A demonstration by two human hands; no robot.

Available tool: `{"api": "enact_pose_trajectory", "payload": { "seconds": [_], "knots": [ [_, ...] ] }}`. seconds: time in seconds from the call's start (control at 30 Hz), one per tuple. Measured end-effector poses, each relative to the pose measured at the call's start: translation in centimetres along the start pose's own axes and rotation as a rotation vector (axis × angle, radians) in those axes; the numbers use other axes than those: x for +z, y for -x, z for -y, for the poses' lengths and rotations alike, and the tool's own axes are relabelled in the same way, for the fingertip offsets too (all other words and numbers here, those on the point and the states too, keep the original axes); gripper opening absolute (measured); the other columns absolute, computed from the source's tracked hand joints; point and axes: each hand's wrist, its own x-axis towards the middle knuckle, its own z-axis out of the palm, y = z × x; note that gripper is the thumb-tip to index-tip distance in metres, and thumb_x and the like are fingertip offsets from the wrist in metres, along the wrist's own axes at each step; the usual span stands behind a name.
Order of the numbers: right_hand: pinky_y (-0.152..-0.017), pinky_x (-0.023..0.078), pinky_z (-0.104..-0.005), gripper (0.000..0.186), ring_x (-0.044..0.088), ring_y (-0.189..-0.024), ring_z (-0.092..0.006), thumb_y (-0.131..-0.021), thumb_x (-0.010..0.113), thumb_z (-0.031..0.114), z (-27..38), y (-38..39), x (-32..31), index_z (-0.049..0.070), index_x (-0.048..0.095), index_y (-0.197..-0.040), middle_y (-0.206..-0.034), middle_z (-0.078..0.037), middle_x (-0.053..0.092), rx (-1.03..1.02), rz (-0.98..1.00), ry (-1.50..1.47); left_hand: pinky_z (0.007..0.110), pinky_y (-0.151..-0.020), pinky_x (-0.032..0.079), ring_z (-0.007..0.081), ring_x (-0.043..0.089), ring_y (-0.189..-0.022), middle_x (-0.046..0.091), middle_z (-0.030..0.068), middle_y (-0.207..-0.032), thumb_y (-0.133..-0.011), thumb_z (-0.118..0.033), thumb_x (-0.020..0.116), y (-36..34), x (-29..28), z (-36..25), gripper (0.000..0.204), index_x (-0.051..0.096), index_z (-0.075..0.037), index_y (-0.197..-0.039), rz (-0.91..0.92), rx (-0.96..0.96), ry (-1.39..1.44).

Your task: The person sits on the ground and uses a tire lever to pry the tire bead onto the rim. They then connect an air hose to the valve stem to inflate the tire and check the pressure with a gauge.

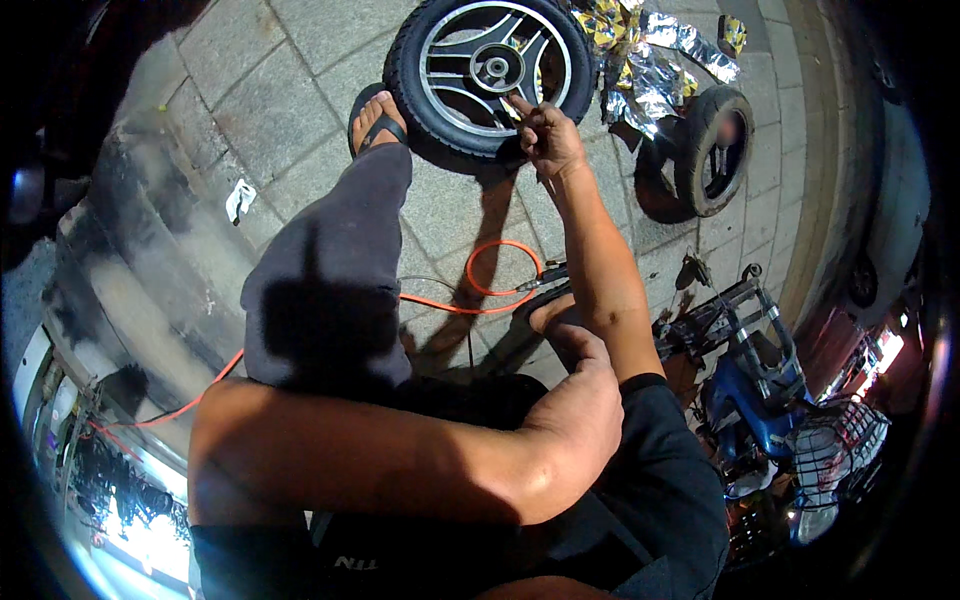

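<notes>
A wheel with a black tyre and silver spokes [552, 52] lies on its side on the paving beyond my feet. Over its near edge reaches my right hand [552, 140], index finger stretched toward the spokes and the other fingers loosely bent. Nothing shows in that hand. My left forearm crosses my lap, and my left hand [580, 400] is close to my right elbow; its fingers are mostly hidden, and whether it touches the arm I cannot tell. Beside the wheel's near left edge stands my sandalled foot [378, 125].
Crumpled silver-gold foil [650, 70] lies right of the wheel, with a worn loose tyre [698, 160] below it. An orange hose [470, 310] with a black fitting coils between my legs. A blue vehicle with a wire basket [840, 450] stands at right. White scrap [240, 200] lies left.
</notes>
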Motion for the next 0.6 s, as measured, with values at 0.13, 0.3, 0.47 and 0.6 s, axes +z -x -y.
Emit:
{"api": "enact_pose_trajectory", "payload": {
  "seconds": [0.13, 0.3, 0.47, 0.6],
  "knots": [
    [-0.048, 0.042, -0.0236, 0.011, 0.046, -0.054, -0.0121, -0.090, 0.052, 0.004, 0.0, 0.0, 0.7, 0.009, 0.049, -0.081, -0.139, -0.019, 0.066, 0.010, -0.090, 0.049, 0.061, -0.102, 0.047, 0.0371, 0.067, -0.113, 0.072, 0.0190, -0.122, -0.103, -0.021, 0.052, -0.1, 0.4, -0.1, 0.040, 0.068, 0.001, -0.133, -0.007, -0.015, 0.006],
    [-0.049, 0.043, -0.0245, 0.004, 0.049, -0.056, -0.0137, -0.089, 0.053, 0.004, 0.0, 0.1, 0.2, 0.005, 0.053, -0.093, -0.128, -0.016, 0.072, -0.010, -0.089, 0.229, 0.061, -0.101, 0.048, 0.0370, 0.067, -0.112, 0.072, 0.0184, -0.122, -0.103, -0.021, 0.053, -0.2, 0.4, -0.1, 0.040, 0.068, 0.001, -0.132, -0.004, -0.021, -0.007],
    [-0.065, 0.055, -0.0355, 0.022, 0.065, -0.069, -0.0254, -0.091, 0.054, 0.006, -1.2, -0.9, -1.1, 0.000, 0.056, -0.112, -0.119, -0.015, 0.075, -0.380, -0.087, 1.036, 0.062, -0.101, 0.048, 0.0364, 0.067, -0.113, 0.072, 0.0178, -0.122, -0.103, -0.022, 0.054, -0.5, 0.6, -0.1, 0.040, 0.068, 0.001, -0.133, 0.014, 0.027, 0.008],
    [-0.087, 0.054, -0.0540, 0.056, 0.071, -0.108, -0.0433, -0.086, 0.069, 0.015, 1.3, 2.5, 3.0, 0.006, 0.048, -0.137, -0.114, -0.030, 0.071, -0.243, 0.053, 1.983, 0.062, -0.100, 0.048, 0.0362, 0.067, -0.114, 0.072, 0.0180, -0.124, -0.103, -0.021, 0.054, -0.2, 0.1, 0.2, 0.040, 0.068, 0.000, -0.134, 0.043, 0.047, 0.050]
  ]
}}
